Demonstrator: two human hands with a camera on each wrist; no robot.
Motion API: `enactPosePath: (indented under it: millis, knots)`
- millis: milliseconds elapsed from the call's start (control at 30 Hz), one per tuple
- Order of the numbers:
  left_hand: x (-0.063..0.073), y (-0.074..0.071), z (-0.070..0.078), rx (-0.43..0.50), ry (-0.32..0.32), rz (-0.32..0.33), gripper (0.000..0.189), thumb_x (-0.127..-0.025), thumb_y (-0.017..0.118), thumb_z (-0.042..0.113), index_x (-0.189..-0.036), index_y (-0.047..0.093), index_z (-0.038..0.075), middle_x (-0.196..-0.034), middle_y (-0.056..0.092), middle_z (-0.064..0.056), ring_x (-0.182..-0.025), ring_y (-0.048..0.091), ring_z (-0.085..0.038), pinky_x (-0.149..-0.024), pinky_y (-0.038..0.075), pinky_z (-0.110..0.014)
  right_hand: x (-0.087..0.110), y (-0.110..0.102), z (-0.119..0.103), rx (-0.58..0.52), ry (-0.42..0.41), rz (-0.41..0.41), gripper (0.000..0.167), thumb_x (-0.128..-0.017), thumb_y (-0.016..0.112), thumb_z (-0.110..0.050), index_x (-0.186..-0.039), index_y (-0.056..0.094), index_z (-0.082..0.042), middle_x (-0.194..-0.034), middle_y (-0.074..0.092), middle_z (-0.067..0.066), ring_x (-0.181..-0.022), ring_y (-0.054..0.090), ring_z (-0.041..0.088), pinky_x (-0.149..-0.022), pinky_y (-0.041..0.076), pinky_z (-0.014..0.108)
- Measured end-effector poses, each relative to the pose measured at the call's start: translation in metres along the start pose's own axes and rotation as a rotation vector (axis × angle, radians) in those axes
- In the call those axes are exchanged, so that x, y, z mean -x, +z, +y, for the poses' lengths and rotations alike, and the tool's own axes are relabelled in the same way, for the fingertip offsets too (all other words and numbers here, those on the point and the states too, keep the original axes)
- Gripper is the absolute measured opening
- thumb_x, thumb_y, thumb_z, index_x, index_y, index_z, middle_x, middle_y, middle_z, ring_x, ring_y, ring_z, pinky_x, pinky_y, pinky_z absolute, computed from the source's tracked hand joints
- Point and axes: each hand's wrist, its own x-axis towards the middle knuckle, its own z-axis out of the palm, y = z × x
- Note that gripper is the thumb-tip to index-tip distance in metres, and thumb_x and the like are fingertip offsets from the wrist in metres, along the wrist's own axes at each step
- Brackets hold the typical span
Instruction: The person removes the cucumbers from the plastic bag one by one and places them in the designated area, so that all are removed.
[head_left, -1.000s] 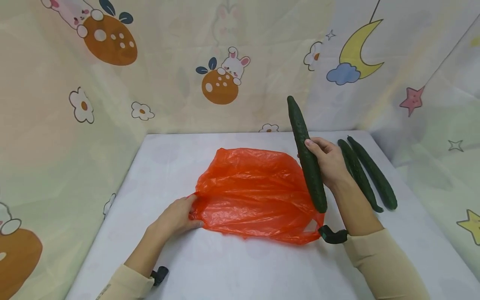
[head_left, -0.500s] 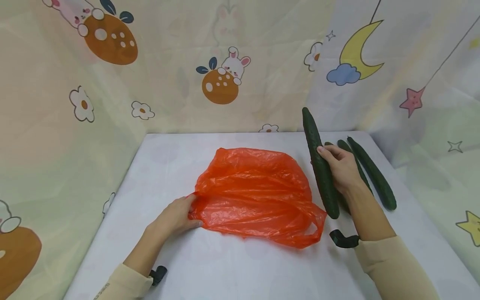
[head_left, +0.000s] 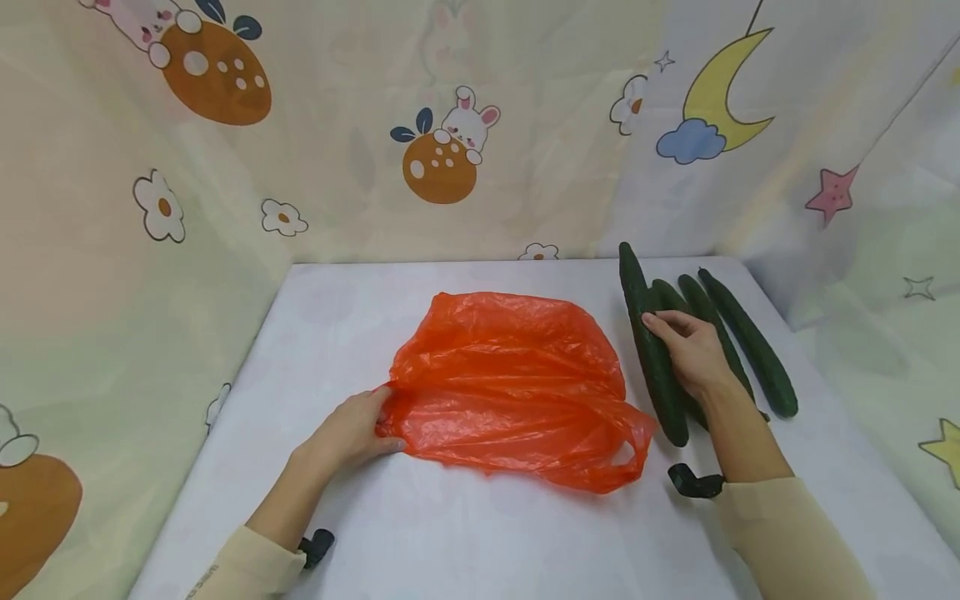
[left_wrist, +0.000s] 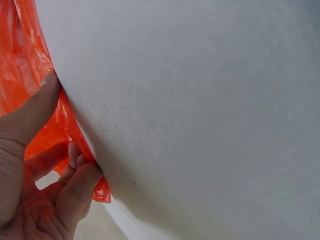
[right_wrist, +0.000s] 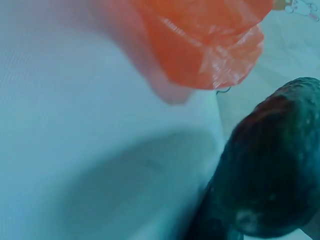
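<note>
My right hand (head_left: pixel 693 354) grips a long dark green cucumber (head_left: pixel 654 358), thumb lying along its upper side. The cucumber is just right of the crumpled orange-red plastic bag (head_left: pixel 510 383); its end (right_wrist: pixel 270 170) looms large in the right wrist view, with a shadow on the table below. Whether it touches the table, I cannot tell. On the bag's left edge, my left hand (head_left: pixel 348 429) holds the plastic, its fingers partly hidden by it. In the left wrist view, the fingers (left_wrist: pixel 80 190) curl at the bag's edge (left_wrist: pixel 62 115).
Close to the right hand lie more cucumbers: one (head_left: pixel 663 293) partly under the hand, another (head_left: pixel 701 300) behind the wrist and a third (head_left: pixel 750 342) farthest right. The white table (head_left: pixel 450 542) meets a patterned cloth backdrop (head_left: pixel 337 167) at the back and sides.
My right hand has carried the cucumber right and down, from over the bag's right side to beside the other cucumbers. The left hand has stayed at the bag's edge.
</note>
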Motion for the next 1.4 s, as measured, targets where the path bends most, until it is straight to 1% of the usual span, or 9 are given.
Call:
enactPosePath:
  millis: [67,167,467,567,733,1033,1133,1267,1400]
  knots:
    - [-0.001,0.001,0.0,0.0,0.002,-0.004,0.084,-0.076,0.092,0.033,-0.144,0.051,0.005,-0.124,0.066,-0.011,-0.11,0.064,-0.027,-0.093,0.058,-0.049,-0.001,-0.001,0.004,0.075,0.009,0.013,0.072,-0.089,0.069,-0.064,-0.137,0.057,-0.011,-0.112,0.056,0.003,-0.089,0.057,0.016,-0.073,0.057,0.02]
    - [-0.001,0.002,0.001,-0.002,-0.007,-0.003,0.084,-0.076,0.092,0.033,-0.144,0.052,0.006,-0.124,0.066,-0.011,-0.11,0.064,-0.027,-0.093,0.058,-0.049,-0.003,-0.003,0.01,0.136,0.014,0.016,0.08,-0.089,0.066,-0.066,-0.143,0.053,-0.008,-0.122,0.051,0.009,-0.098,0.051,0.021,-0.074,0.055,0.018]
    - [-0.001,0.001,0.001,-0.004,-0.01,-0.002,0.083,-0.075,0.092,0.033,-0.143,0.052,0.007,-0.121,0.067,-0.01,-0.106,0.063,-0.025,-0.091,0.059,-0.048,-0.005,-0.007,0.019,0.24,0.019,0.002,0.084,-0.091,0.064,-0.068,-0.146,0.052,-0.006,-0.137,0.049,0.021,-0.11,0.046,0.029,-0.076,0.05,0.021]
    - [-0.002,0.0,0.001,-0.004,-0.003,-0.004,0.084,-0.075,0.092,0.033,-0.143,0.052,0.006,-0.12,0.067,-0.01,-0.106,0.063,-0.025,-0.09,0.059,-0.048,-0.005,-0.009,0.021,0.279,0.012,-0.003,0.084,-0.091,0.064,-0.066,-0.147,0.051,-0.005,-0.137,0.048,0.022,-0.111,0.044,0.03,-0.076,0.047,0.021]
    - [-0.003,0.001,0.0,-0.006,0.001,-0.007,0.085,-0.075,0.092,0.033,-0.144,0.051,0.006,-0.123,0.066,-0.011,-0.109,0.063,-0.027,-0.092,0.058,-0.049,-0.003,-0.012,0.024,0.335,-0.022,-0.005,0.081,-0.092,0.065,-0.064,-0.145,0.052,-0.004,-0.133,0.051,0.023,-0.109,0.047,0.032,-0.073,0.05,0.018]
    - [-0.002,0.001,0.001,-0.004,-0.001,0.002,0.084,-0.075,0.093,0.033,-0.144,0.052,0.006,-0.124,0.066,-0.011,-0.109,0.063,-0.027,-0.091,0.059,-0.049,-0.002,-0.014,0.026,0.389,-0.051,-0.009,0.083,-0.092,0.065,-0.064,-0.142,0.053,0.001,-0.128,0.056,0.025,-0.105,0.052,0.033,-0.073,0.051,0.018]
    - [-0.001,0.0,0.001,-0.004,-0.002,0.005,0.085,-0.075,0.092,0.033,-0.145,0.051,0.006,-0.126,0.066,-0.011,-0.11,0.063,-0.027,-0.092,0.059,-0.049,-0.002,-0.014,0.025,0.43,-0.064,-0.02,0.082,-0.092,0.065,-0.064,-0.14,0.054,0.002,-0.129,0.058,0.026,-0.106,0.055,0.036,-0.079,0.057,0.03]
    - [-0.001,0.001,0.002,0.002,-0.001,0.006,0.085,-0.075,0.092,0.032,-0.145,0.052,0.006,-0.126,0.066,-0.011,-0.11,0.064,-0.028,-0.092,0.058,-0.05,-0.005,-0.012,0.026,0.576,-0.118,-0.008,0.078,-0.093,0.064,-0.063,-0.135,0.058,0.003,-0.125,0.064,0.029,-0.105,0.061,0.039,-0.088,0.058,0.052]
    - [-0.001,0.002,0.002,0.006,-0.004,0.007,0.084,-0.075,0.092,0.032,-0.144,0.052,0.006,-0.123,0.066,-0.011,-0.108,0.063,-0.026,-0.091,0.059,-0.049,-0.008,-0.009,0.031,0.714,-0.166,0.027,0.071,-0.096,0.066,-0.055,-0.129,0.061,0.007,-0.117,0.067,0.03,-0.098,0.065,0.04,-0.084,0.059,0.055]
